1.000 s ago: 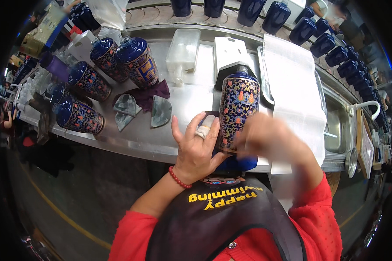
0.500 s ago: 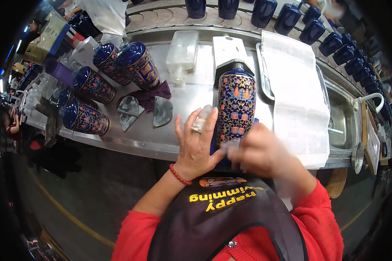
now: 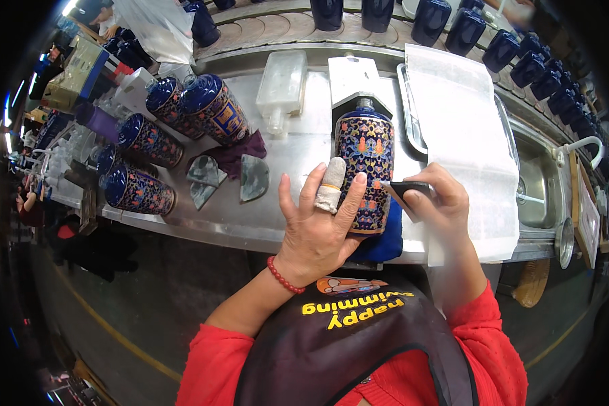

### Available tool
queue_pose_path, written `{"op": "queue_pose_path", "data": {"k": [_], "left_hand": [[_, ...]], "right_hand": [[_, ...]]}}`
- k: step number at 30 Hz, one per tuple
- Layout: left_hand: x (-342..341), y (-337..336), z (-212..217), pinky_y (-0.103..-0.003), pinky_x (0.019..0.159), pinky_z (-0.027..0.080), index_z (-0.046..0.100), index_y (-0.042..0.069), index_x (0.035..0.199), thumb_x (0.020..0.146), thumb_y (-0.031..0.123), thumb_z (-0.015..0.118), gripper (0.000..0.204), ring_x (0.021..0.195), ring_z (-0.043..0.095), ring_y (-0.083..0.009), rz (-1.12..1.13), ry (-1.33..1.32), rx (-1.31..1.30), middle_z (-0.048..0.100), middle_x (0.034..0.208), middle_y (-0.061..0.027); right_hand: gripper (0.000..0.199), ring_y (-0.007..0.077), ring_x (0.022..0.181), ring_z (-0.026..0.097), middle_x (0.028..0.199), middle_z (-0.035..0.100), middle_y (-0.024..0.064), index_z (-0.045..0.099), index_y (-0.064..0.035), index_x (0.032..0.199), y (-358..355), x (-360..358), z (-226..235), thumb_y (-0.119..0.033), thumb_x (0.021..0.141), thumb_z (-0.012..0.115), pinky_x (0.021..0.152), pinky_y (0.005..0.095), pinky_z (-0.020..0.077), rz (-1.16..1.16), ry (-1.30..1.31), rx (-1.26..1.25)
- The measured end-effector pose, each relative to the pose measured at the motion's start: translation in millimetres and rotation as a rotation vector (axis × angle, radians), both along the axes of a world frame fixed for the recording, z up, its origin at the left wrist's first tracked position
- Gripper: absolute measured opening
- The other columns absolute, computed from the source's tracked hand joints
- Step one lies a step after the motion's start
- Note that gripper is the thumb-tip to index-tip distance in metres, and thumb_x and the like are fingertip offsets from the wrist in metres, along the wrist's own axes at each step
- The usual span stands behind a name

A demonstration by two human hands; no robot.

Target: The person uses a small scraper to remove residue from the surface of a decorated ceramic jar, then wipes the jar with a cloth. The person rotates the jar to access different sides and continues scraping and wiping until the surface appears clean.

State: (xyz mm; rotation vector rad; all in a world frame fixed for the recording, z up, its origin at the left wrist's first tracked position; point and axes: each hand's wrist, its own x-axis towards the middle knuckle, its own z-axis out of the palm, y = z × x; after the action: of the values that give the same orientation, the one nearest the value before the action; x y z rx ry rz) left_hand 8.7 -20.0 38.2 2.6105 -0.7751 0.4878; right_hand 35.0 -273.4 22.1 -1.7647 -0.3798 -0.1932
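At the near edge of the steel counter (image 3: 294, 149), a blue cloth (image 3: 390, 242) shows under the floral-patterned bottle (image 3: 365, 161), probably as padding. The left hand (image 3: 319, 233), fingers spread, lays its index on this bottle, seemingly to steady it. The right hand (image 3: 448, 201) pinches a black-handled tool (image 3: 411, 187) at the bottle's right side. Beyond, a dark notched rest (image 3: 345, 108) likely supports the neck (image 3: 364, 103). Farther, plain blue bottles (image 3: 327, 15) stand on the conveyor (image 3: 287, 30).

Both forearms (image 3: 247, 304) reach forward, converging. The left hand (image 3: 321, 227) lies back upward, fingers (image 3: 311, 189) spread and fairly straight, thumb (image 3: 347, 252) angled right. The right hand (image 3: 445, 199) turns inward, fingers bent in a pinch; its wrist (image 3: 455, 250) looks blurred.
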Motion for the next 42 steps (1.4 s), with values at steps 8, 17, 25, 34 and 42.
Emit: {"op": "queue_pose_path", "data": {"k": [8, 17, 25, 34, 42], "left_hand": [[-5.5, 6.8, -17.8, -0.069, 0.115, 0.011, 0.032, -0.001, 0.158, 0.077, 0.041, 0.081, 0.104, 0.141, 0.035, -0.0392, -0.009, 0.053, -0.199, 0.047, 0.150, -0.0224], [-0.6, 14.5, -29.6, -0.072, 0.113, 0.011, 0.043, -0.003, 0.152, 0.077, 0.055, 0.078, 0.102, 0.134, 0.045, -0.0364, 0.022, -0.015, -0.188, 0.063, 0.128, -0.0193], [2.9, 14.8, -26.6, -0.072, 0.114, 0.008, 0.044, -0.003, 0.151, 0.077, 0.060, 0.077, 0.102, 0.130, 0.048, -0.0333, 0.016, -0.054, -0.160, 0.067, 0.116, -0.0164], [-0.2, 16.7, -43.3, -0.070, 0.115, 0.010, 0.044, -0.004, 0.151, 0.085, 0.064, 0.068, 0.099, 0.132, 0.048, -0.0334, 0.040, -0.008, -0.160, 0.058, 0.139, -0.0183], [-26.4, 9.4, -53.9, -0.068, 0.116, 0.011, 0.036, -0.005, 0.155, 0.096, 0.055, 0.061, 0.087, 0.141, 0.039, -0.0398, -0.008, 0.018, -0.271, 0.050, 0.149, -0.0233]], "right_hand": [[0.033, 0.0203, 0.074, 0.058, 0.082, 0.058, 0.0018, 0.073, -0.0113, 0.103, 35.4, 12.4, 47.2, -0.010, 0.071, 0.078, 0.073, 0.0374, 0.0422, 0.115, -0.746, -0.634], [0.021, 0.0206, 0.076, 0.060, 0.079, 0.058, 0.0029, 0.073, -0.0135, 0.095, 38.4, 23.2, 51.6, -0.014, 0.076, 0.082, 0.078, 0.0394, 0.0490, 0.066, -0.451, -0.536], [0.023, 0.0245, 0.071, 0.057, 0.077, 0.057, 0.0046, 0.071, -0.0097, 0.097, 38.0, 11.0, 59.8, -0.005, 0.075, 0.078, 0.066, 0.0362, 0.0452, 0.085, -0.603, -0.572], [0.024, 0.0230, 0.077, 0.060, 0.079, 0.059, 0.0053, 0.075, -0.0082, 0.100, 27.9, 1.2, 47.6, -0.003, 0.077, 0.081, 0.071, 0.0358, 0.0462, -0.038, -0.413, -0.569], [0.033, 0.0214, 0.073, 0.058, 0.080, 0.056, 0.0044, 0.074, -0.0053, 0.101, 18.4, -13.3, 20.5, 0.004, 0.071, 0.083, 0.065, 0.0352, 0.0482, -0.189, -0.276, -0.419]]}}
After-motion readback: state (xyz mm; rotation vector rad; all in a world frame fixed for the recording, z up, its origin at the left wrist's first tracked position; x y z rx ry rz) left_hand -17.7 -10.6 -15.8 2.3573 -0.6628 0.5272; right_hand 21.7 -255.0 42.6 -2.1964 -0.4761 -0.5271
